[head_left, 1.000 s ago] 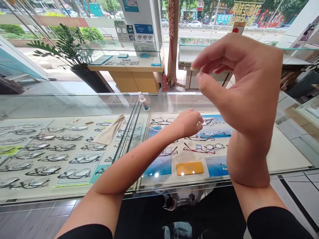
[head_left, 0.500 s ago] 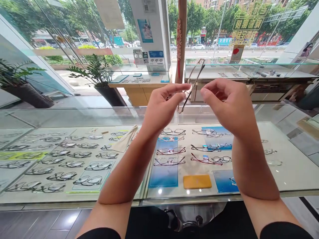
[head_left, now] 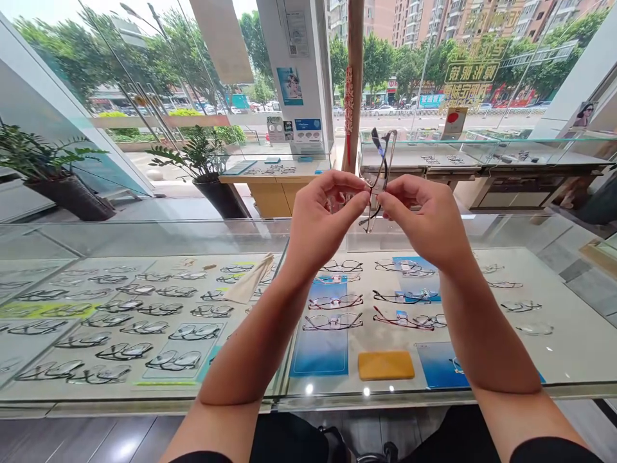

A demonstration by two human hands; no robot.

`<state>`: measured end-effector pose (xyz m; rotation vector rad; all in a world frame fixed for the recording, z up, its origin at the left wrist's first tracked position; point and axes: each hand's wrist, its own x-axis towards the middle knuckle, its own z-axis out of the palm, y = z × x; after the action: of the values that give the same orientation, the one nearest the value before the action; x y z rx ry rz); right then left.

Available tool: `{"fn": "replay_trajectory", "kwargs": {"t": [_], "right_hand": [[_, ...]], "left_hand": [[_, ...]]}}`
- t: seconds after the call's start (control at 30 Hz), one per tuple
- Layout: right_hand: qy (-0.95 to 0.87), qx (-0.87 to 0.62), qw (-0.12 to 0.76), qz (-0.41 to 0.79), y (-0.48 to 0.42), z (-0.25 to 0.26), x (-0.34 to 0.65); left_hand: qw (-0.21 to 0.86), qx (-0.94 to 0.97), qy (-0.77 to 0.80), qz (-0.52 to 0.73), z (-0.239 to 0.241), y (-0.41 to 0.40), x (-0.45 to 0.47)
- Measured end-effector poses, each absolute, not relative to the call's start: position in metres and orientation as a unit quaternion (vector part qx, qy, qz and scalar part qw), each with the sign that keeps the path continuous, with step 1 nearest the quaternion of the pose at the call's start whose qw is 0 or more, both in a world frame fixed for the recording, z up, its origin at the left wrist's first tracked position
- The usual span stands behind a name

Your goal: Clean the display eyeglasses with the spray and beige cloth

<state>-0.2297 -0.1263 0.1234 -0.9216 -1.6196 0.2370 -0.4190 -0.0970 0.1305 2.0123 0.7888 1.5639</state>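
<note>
A pair of eyeglasses (head_left: 382, 154) is held up above the glass counter, turned on end with its thin temples pointing upward. My left hand (head_left: 325, 222) pinches it from the left between thumb and fingers. From the right, the thumb and fingertips of my right hand (head_left: 427, 218) are closed on the same glasses, almost meeting the left fingertips. The far fingers of both hands are partly hidden behind the frame and thumbs.
Beneath my arms, a glass display counter (head_left: 328, 379) holds rows of eyeglasses (head_left: 173, 331). A yellow case (head_left: 385, 365) and a pale cloth (head_left: 248, 283) are also there. Beyond stand a potted plant (head_left: 216, 193), a wooden post (head_left: 355, 77) and another display case (head_left: 434, 168).
My right hand has moved left and taken hold of the glasses, which it was apart from before. The glasses have turned and their temples shifted. The camera view has tilted up slightly.
</note>
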Motion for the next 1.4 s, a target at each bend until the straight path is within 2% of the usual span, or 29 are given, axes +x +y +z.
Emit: {"fn": "replay_trajectory", "kwargs": {"t": [0.3, 0.6, 1.0, 1.4], "right_hand": [[-0.735, -0.392, 0.532, 0.154, -0.136, 0.127, -0.238], [-0.744, -0.352, 0.501, 0.267, -0.121, 0.125, -0.238], [-0.728, -0.345, 0.532, 0.260, -0.114, 0.120, -0.240], [-0.705, -0.391, 0.555, 0.204, -0.111, 0.117, -0.240]], "left_hand": [[0.241, 0.736, 0.281, 0.567, 0.126, -0.101, -0.443], [0.366, 0.754, 0.229, 0.496, 0.123, -0.085, -0.458], [0.422, 0.724, 0.239, 0.491, 0.120, -0.073, -0.457], [0.500, 0.656, 0.242, 0.511, 0.111, -0.062, -0.451]]}}
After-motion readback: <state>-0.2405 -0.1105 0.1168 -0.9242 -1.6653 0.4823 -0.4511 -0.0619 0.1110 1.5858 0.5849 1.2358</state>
